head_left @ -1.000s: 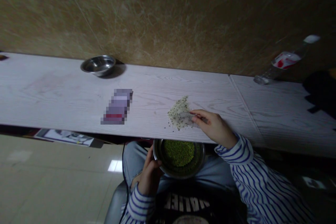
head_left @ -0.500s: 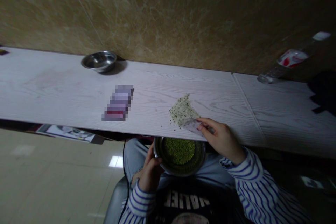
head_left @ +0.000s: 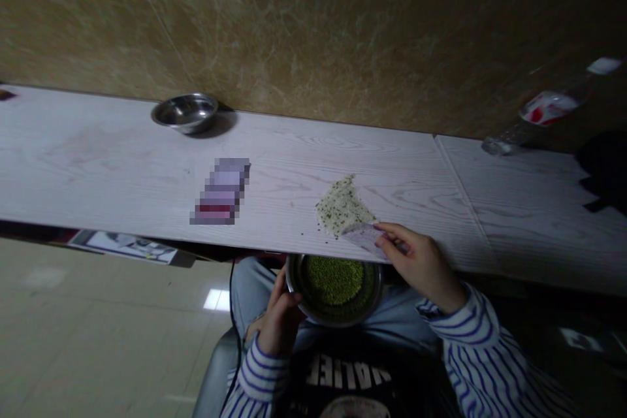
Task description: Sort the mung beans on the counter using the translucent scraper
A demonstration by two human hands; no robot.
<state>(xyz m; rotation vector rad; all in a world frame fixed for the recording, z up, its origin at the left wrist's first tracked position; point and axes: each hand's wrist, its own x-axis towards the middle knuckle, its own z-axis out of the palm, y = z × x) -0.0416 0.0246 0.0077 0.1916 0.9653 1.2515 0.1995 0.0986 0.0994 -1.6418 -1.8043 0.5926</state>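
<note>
My left hand (head_left: 280,321) grips the rim of a steel bowl (head_left: 334,320) filled with green beans (head_left: 334,279), held on my lap just under the table edge. My right hand (head_left: 422,265) pinches a small flat card (head_left: 362,235) at the near edge of the white wooden table (head_left: 98,176). The card's edge rests against a pile of mixed pale and green grains (head_left: 341,206) on the tabletop, directly above the bowl.
An empty steel bowl (head_left: 185,111) stands at the back left by the brown wall. A blurred flat item (head_left: 221,191) lies left of the grain pile. A plastic bottle (head_left: 539,112) lies at the far right, next to a dark object (head_left: 605,170).
My right hand with the card has drawn back toward the near table edge, away from the middle of the grain pile. The left hand and bowl have hardly moved.
</note>
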